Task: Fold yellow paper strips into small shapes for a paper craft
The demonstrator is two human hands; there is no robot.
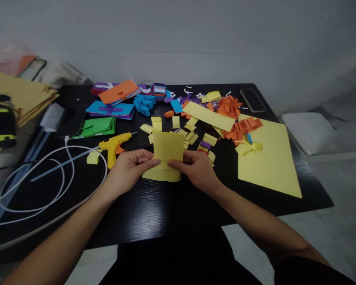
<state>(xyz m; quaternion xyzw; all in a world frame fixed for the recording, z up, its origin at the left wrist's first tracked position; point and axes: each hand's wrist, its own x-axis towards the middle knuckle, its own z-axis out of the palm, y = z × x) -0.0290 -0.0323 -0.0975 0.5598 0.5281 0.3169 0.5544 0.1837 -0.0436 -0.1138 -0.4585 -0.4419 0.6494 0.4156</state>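
Note:
Between my two hands is a folded piece of yellow paper [168, 148], with an upright panel and a wider strip along its bottom. My left hand [130, 166] pinches its left side, thumb in front and fingers behind. On the right side my right hand [197, 168] grips it the same way, thumb pressed on the front. Small folded yellow paper pieces [191, 137] lie scattered just behind the held paper. Left of it rests a yellow glue gun [114, 147], its nozzle pointing right.
The black table [148, 209] carries stacks of coloured folded paper [118, 93], a green paper packet [99, 126], orange paper pieces [230, 107], a large yellow sheet [268, 158] and a phone [252, 100]. A white cable [72, 166] loops across the left side. A wall stands behind.

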